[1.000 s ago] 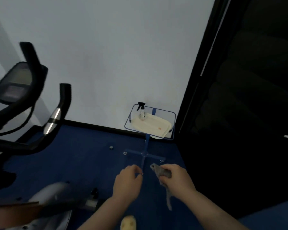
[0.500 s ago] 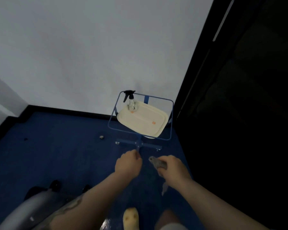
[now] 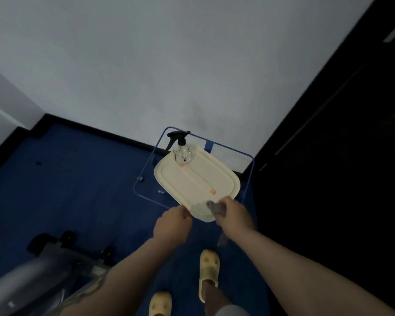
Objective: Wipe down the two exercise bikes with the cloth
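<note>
My right hand (image 3: pixel 234 214) is closed around a grey cloth (image 3: pixel 216 209), whose bunched end pokes out over the near corner of a cream tray (image 3: pixel 205 176); a strip of cloth hangs below the wrist. My left hand (image 3: pixel 172 225) is curled into a loose fist just left of that tray corner, holding nothing I can see. Only the grey base of one exercise bike (image 3: pixel 32 274) shows at the bottom left; its handlebars and console are out of frame.
The tray rests on a small blue-framed stand (image 3: pixel 146 169) by the white wall, with a clear spray bottle (image 3: pixel 181 149) at its far end. Dark doorway to the right. Blue carpet underfoot; my feet wear yellow slippers (image 3: pixel 209 272).
The view has swung right and down, away from the bike's handlebars. The stand and tray are now much closer, and both hands have come up to the tray's near corner.
</note>
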Demonstrator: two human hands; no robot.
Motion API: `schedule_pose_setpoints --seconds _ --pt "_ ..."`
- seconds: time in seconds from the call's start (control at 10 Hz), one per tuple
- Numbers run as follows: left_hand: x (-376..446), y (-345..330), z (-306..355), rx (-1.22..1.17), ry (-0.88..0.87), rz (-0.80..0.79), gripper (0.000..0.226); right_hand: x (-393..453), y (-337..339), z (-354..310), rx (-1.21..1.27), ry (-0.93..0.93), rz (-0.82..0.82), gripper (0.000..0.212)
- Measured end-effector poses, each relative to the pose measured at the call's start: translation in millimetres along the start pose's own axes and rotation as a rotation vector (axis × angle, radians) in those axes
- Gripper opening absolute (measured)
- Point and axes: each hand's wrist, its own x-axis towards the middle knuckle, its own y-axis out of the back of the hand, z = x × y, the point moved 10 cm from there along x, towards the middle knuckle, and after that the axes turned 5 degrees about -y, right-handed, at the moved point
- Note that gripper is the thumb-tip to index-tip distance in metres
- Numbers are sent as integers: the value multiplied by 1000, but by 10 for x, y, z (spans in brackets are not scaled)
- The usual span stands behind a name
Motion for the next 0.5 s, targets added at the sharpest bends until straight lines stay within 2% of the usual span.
schedule_pose_setpoints --seconds 0.2,0.3,0.4,0.5 --pt "252 -107 -327 -110 134 50 20 846 -118 -270 16 55 67 23" --pt "177 -192 -575 -157 191 58 19 1007 -337 -287 12 43 3 28" --pt "-23 -195 -694 -167 240 55 17 897 -578 -171 -65 5 -113 31" --pt "-184 -98 -749 -169 255 79 18 623 -695 -138 -132 15 -155 31"
